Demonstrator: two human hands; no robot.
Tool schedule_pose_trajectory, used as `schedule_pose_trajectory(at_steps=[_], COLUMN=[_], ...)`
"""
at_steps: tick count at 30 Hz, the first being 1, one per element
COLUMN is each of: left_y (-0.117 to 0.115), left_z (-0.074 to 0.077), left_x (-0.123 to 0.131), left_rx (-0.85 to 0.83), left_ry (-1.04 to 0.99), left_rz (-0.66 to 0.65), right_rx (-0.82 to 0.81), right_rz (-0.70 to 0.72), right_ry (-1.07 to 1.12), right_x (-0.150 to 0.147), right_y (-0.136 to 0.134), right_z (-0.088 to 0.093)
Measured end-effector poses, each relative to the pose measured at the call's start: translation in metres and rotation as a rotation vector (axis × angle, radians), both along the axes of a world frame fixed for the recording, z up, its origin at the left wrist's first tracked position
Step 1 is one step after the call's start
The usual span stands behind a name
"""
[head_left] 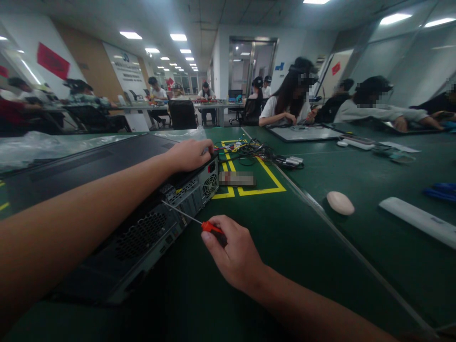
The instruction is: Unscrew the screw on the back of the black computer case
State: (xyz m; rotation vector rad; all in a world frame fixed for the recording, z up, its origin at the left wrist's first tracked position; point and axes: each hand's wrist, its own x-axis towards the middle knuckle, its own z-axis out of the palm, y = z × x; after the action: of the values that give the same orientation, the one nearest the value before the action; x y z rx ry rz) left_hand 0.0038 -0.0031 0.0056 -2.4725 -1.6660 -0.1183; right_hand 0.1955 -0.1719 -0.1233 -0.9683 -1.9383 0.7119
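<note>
A black desktop computer case (89, 161) lies on its side on the green table, its rear panel with vents, ports and a fan grille towards me. Across its top reaches my left arm, and my left hand (190, 154) grips the far rear corner with bent fingers. My right hand (237, 251) is closed around a screwdriver (210, 227) with an orange-red and dark handle. The thin shaft points left, its tip at the rear panel near the upper edge; whether it sits on a screw is too small to tell.
Tangled cables (256, 151) and a small blurred-out box (237, 179) lie beyond the case near yellow tape. To the right are a computer mouse (340, 203), a long white bar (420, 218) and blue-handled tool (440, 191). Clear plastic wrap (46, 145) lies behind the case. Co-workers sit opposite.
</note>
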Motion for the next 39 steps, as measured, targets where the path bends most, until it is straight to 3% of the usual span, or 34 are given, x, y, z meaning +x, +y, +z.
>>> schedule_pose_trajectory(at_steps=[39], left_y=[-0.0015], left_z=[0.0014], left_x=[0.0015], left_rx=[-0.001], left_ry=[0.019], left_rz=[0.033], right_rx=[-0.047], right_rz=[0.003], right_ry=[-0.003], right_x=[0.0003], right_y=[0.0014], right_z=[-0.0005])
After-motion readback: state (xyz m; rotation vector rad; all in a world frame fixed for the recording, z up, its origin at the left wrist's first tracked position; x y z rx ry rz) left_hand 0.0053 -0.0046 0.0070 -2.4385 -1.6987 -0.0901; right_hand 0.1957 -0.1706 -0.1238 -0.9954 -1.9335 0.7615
